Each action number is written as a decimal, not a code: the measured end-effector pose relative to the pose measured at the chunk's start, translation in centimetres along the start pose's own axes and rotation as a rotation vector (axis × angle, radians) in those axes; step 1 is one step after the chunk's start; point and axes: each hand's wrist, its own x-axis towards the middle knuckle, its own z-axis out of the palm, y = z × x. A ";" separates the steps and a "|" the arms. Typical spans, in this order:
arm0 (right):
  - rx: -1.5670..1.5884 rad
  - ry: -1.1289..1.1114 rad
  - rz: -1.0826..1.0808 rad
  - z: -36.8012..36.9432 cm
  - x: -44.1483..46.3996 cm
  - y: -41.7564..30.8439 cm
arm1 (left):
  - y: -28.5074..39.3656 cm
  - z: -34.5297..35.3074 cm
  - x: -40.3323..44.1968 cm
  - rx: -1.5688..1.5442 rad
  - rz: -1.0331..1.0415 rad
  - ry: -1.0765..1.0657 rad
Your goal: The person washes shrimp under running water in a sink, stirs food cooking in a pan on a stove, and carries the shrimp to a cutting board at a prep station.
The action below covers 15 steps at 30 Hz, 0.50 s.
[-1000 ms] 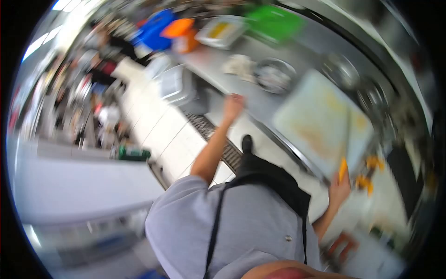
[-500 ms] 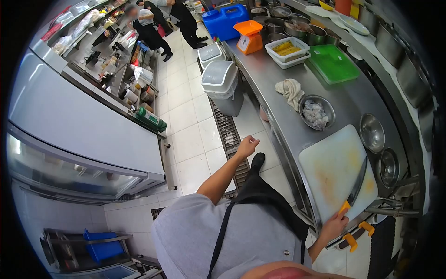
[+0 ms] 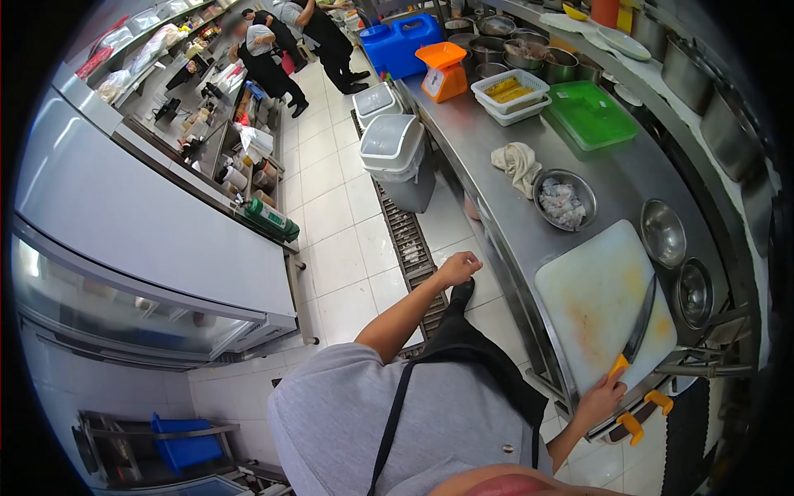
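Note:
My right hand [image 3: 601,398] is closed on the orange handle of a knife [image 3: 642,322], whose blade lies along the right side of a stained white cutting board [image 3: 589,289]. Over the floor, left of the counter, hangs my left hand [image 3: 459,268] with its fingers curled; nothing can be made out in it. Beyond the board stands a metal bowl [image 3: 565,201] holding pale, whitish pieces, with a crumpled cloth [image 3: 517,165] beside it. Two more metal bowls, one [image 3: 663,234] above the other [image 3: 694,293], sit to the right of the board.
Farther along the steel counter [image 3: 463,124] are a green tray [image 3: 589,114], white baskets [image 3: 511,93], an orange scale [image 3: 444,73] and a blue jerrycan [image 3: 403,45]. Lidded bins [image 3: 393,145] stand beside it. Orange handles [image 3: 659,402] jut at the near edge. Several people stand far left.
The blurred view has become sharp and shifted. Since half a second ago, my left hand has moved slightly right and down in view, toward the counter. My right hand keeps hold of the knife.

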 end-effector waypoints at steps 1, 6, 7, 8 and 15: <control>0.000 -0.015 0.009 -0.2 0.0 -0.1 | -0.3 0.1 -0.1 0.014 0.000 -0.003; 0.008 -0.015 0.006 -0.2 -0.1 0.0 | -0.5 0.0 -1.1 0.064 -0.022 -0.019; 0.029 -0.006 0.004 -0.2 0.0 -0.1 | -0.4 0.0 -1.3 0.066 -0.030 -0.027; 0.050 0.002 0.003 -0.2 -0.1 -0.2 | -0.4 0.0 -1.5 0.069 -0.039 -0.035; 0.044 -0.012 0.016 -0.4 0.2 0.5 | -0.7 0.7 -2.3 0.099 -0.031 -0.053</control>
